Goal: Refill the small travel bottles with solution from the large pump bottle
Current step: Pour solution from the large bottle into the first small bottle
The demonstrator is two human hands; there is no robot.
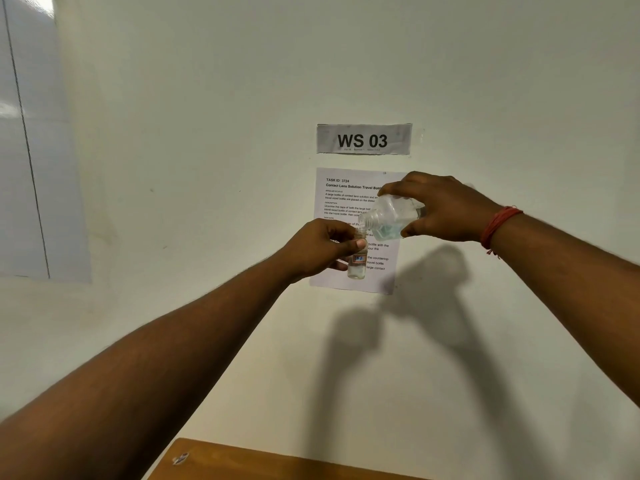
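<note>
1. The small bottle [357, 263] stands straight up in the air, in front of the paper [349, 202] on the wall. Its open top is just under the big bottle's mouth.
2. The big bottle [391, 216] lies almost on its side, up and to the right, mouth pointing left and down.
3. My left hand [323, 247] grips the small bottle.
4. My right hand [440, 206] grips the big one.
5. I think more tipping makes it pour, but it could miss.
</note>
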